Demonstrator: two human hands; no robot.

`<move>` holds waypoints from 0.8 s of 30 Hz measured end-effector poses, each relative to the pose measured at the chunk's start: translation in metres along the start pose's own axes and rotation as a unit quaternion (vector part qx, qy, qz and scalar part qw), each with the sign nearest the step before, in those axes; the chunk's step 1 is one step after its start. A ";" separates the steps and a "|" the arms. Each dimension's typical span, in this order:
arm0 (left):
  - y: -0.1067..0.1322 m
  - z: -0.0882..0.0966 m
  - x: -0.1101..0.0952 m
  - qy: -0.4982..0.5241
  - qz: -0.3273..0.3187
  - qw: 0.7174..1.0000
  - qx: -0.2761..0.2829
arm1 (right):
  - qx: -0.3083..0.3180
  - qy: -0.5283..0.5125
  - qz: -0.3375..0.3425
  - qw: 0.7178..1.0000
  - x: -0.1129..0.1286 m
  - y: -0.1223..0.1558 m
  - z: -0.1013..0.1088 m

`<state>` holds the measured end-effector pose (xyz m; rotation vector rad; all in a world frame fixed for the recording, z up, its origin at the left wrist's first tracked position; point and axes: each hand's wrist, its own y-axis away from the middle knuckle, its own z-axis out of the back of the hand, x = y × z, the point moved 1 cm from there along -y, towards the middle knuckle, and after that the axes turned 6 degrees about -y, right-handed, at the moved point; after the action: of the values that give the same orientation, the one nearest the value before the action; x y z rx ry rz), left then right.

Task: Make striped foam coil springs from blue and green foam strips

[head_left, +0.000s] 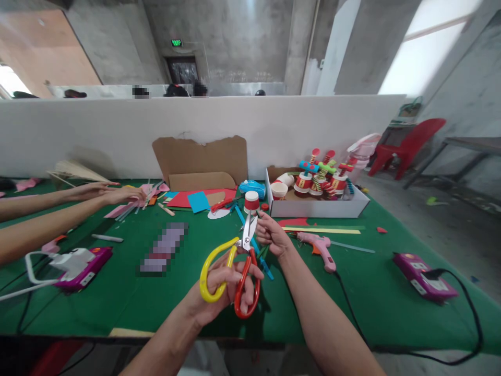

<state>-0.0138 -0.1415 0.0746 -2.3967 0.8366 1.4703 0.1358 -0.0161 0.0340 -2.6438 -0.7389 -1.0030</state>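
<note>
Holding one pair of scissors [247, 241] is the left grip [231, 277]; right grip [275, 235], I cannot tell.

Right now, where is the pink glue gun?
In the head view, the pink glue gun lies on the green table, right of the right hand, just in front of the yellow strip.

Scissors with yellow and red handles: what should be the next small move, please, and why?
Probably shift the right hand slightly away from the blades before closing them: the left hand holds the scissors with the handles spread apart, and the right fingertips appear very near the blades.
</note>
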 end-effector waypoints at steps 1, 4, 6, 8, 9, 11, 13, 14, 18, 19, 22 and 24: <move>0.000 0.000 0.000 -0.001 0.001 1.000 0.000 | -0.002 -0.001 -0.001 1.000 0.000 0.000 0.000; 0.001 0.000 0.000 0.000 0.003 1.000 0.001 | 0.002 -0.001 0.003 1.000 0.001 -0.001 0.000; 0.001 0.000 0.000 0.003 -0.001 1.000 0.004 | 0.007 -0.003 0.004 1.000 0.001 0.000 0.000; 0.001 -0.001 -0.001 0.007 -0.005 1.000 0.010 | 0.007 -0.005 0.001 1.000 0.001 0.000 0.000; 0.001 -0.002 -0.001 0.010 -0.005 1.000 0.012 | 0.005 -0.004 -0.001 1.000 0.001 0.000 0.000; 0.001 -0.002 -0.002 0.019 -0.008 1.000 0.014 | 0.001 -0.004 -0.003 1.000 0.001 0.000 0.001; 0.001 -0.003 -0.002 0.028 -0.012 0.999 0.012 | -0.003 -0.003 -0.004 1.000 0.001 0.000 0.001; 0.000 -0.002 -0.002 0.029 -0.014 0.999 0.012 | -0.004 -0.003 -0.004 1.000 0.001 0.000 0.001; -0.001 -0.001 -0.001 0.026 -0.018 0.999 0.016 | -0.007 0.002 -0.003 1.000 0.001 0.000 0.000; -0.001 -0.001 0.000 0.024 -0.018 0.999 0.016 | -0.008 0.003 -0.002 1.000 0.001 0.001 0.000; -0.002 0.000 0.000 0.017 -0.016 1.000 0.014 | -0.009 0.005 -0.003 1.000 0.000 0.001 -0.001; -0.001 0.000 0.000 0.015 -0.011 1.000 0.011 | -0.011 0.007 -0.005 1.000 0.000 0.000 0.000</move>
<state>-0.0131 -0.1405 0.0741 -2.4100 0.8257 1.4114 0.1359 -0.0164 0.0343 -2.6524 -0.7425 -1.0366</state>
